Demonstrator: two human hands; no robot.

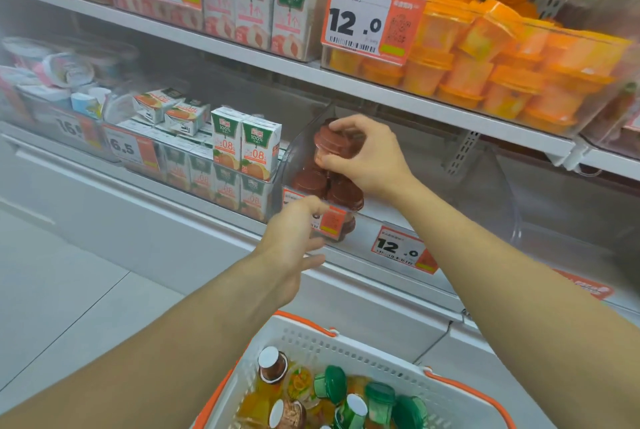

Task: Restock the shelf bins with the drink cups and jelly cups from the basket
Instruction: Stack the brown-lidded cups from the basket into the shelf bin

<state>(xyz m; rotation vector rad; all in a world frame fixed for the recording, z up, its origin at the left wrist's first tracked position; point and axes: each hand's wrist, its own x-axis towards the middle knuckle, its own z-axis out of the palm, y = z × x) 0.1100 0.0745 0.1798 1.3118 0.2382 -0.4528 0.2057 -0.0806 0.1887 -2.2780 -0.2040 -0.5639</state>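
Bright even light, soft wide-angle edges

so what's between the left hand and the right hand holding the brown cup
In the head view, the clear bin's front wall with its orange price tag, and brown-lidded cups stacked behind it, lie between the left hand and the right hand.

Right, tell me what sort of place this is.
Most likely a supermarket or convenience store aisle. Price tags hang on clear shelf bins of packaged orange jelly cups, juice cartons stand in rows, and a shopping basket of stock sits below.
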